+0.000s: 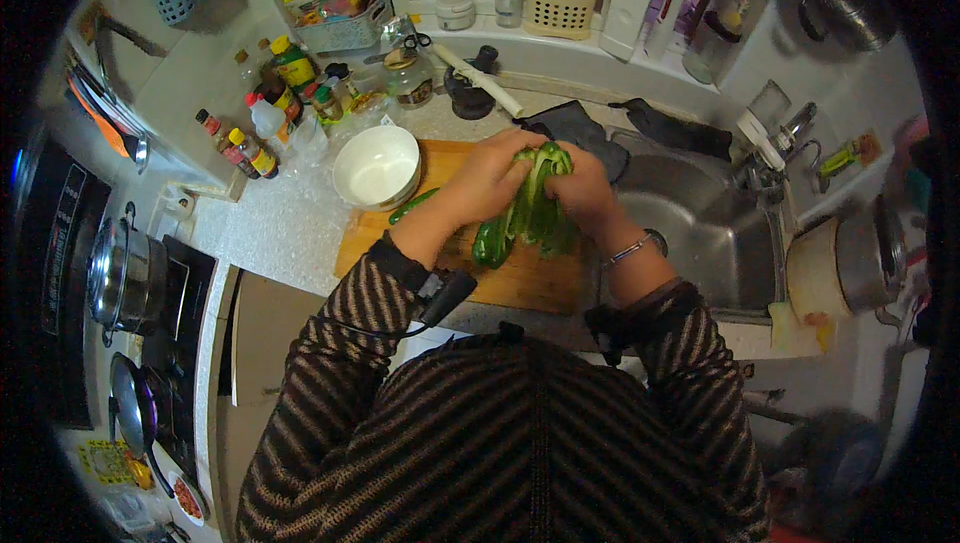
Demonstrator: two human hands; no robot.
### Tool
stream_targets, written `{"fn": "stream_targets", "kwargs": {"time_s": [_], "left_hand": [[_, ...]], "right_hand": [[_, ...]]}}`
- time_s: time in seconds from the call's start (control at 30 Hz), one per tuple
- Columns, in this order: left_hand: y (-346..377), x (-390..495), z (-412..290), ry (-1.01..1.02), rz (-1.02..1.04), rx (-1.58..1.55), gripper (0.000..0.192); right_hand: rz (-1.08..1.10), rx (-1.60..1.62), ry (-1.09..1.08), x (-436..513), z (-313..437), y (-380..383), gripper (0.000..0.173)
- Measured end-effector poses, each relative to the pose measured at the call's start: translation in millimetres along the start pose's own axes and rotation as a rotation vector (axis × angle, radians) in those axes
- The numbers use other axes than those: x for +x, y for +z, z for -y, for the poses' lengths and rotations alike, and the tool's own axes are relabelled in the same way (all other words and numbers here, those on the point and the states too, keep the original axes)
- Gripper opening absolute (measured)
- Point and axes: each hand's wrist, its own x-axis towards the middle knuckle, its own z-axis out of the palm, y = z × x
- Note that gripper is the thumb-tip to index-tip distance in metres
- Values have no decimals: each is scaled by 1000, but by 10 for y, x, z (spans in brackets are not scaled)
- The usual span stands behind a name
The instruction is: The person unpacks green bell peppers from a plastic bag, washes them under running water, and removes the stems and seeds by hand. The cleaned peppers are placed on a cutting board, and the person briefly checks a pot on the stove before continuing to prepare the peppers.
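Both my hands grip a green pepper [541, 194] that is split open, its pale inner ribs showing. My left hand [487, 175] holds its left side, and my right hand [583, 187] its right side near the top. The pepper is over a wooden cutting board [517, 292]. Below my left hand is a glossy green pepper part [493, 244]; whether it belongs to the held pepper I cannot tell. Another green pepper [411, 205] lies on the board, partly hidden by my left forearm. A white bowl [360, 179] stands at the board's upper left corner.
To the right is a steel sink [712, 243] with a faucet [780, 142]. Dark cloths [577, 134] lie behind the board. Several sauce bottles [251, 153], a glass jar [409, 82] and a pale stick [480, 78] stand or lie at the back. A pot [124, 277] is at left.
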Motion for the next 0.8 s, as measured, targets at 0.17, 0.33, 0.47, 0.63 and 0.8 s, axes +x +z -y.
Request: {"fn": "stream_targets", "kwargs": {"time_s": [0.17, 0.33, 0.47, 0.63, 0.8], "left_hand": [[-19, -130, 64, -124, 3, -183, 27], [62, -237, 27, -316, -119, -427, 26], [228, -339, -54, -375, -325, -377, 23], [317, -388, -92, -278, -497, -204, 22], [311, -444, -125, -223, -531, -138, 23]], "right_hand": [[92, 252, 139, 29, -115, -23, 40], [122, 351, 210, 30, -166, 18, 39], [54, 384, 232, 28, -243, 103, 33], [-1, 368, 229, 83, -313, 180, 26], [2, 396, 220, 58, -307, 167, 19]]}}
